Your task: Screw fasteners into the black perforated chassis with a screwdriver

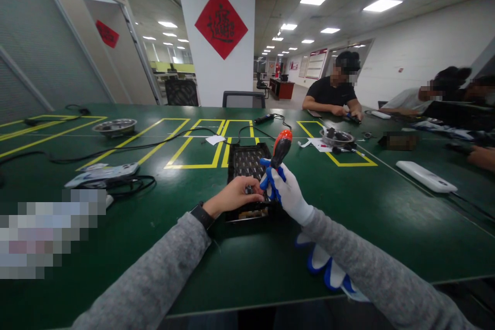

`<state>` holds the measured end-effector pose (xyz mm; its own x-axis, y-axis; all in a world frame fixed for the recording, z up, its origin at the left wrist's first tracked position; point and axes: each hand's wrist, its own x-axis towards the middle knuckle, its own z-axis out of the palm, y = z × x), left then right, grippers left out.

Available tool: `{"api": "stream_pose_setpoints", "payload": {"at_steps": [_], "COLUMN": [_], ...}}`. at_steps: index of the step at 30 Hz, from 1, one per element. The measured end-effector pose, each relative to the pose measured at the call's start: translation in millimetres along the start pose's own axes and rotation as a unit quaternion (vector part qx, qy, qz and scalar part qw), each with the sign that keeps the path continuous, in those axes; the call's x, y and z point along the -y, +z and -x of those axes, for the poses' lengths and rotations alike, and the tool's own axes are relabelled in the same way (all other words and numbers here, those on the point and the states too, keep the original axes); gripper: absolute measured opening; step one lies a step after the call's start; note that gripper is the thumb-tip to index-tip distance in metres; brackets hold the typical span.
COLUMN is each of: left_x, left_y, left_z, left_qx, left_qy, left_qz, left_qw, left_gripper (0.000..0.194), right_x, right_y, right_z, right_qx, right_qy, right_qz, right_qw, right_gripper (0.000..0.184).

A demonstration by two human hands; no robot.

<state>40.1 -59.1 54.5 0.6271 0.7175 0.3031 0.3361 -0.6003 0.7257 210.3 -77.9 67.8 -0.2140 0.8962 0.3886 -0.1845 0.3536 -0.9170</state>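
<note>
My right hand [292, 193], in a white glove with blue fingers, is closed round a screwdriver [282, 147] with a red and black handle. The handle points up and its tip is hidden among my fingers. My bare left hand [240, 193], a dark watch on its wrist, pinches a small dark part [249, 190] too small to name. Both hands are over a black tray [231, 160] in which rows of small dark pieces show. Under my right forearm lies another blue and white glove [328, 268].
Metal bowls [116, 127] [337, 137] stand at the left and right. A black cable [93, 150] crosses the green table. To the right is a white power strip [425, 176]. A phone [102, 174] lies left. Other people [332, 90] sit across and at the right.
</note>
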Motion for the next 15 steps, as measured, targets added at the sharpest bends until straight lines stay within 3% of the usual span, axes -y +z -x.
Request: {"api": "stream_pose_setpoints", "payload": {"at_steps": [7,15], "left_x": [-1.1,-0.9], "left_y": [-1.6,-0.3], "left_z": [-0.6,0.5], "left_qx": [0.01,0.004], "left_qy": [0.045,0.025], "left_qz": [-0.008,0.005], "left_qw": [0.999,1.0], "left_gripper": [0.018,0.016], "right_x": [-0.9,-0.5], "right_y": [-0.2,0.1], "right_z": [-0.8,-0.6], "right_qx": [-0.006,-0.003], "right_qy": [0.012,0.006], "right_qz": [-0.021,-0.017], "right_qw": [1.0,1.0], "right_gripper": [0.031,0.032]}}
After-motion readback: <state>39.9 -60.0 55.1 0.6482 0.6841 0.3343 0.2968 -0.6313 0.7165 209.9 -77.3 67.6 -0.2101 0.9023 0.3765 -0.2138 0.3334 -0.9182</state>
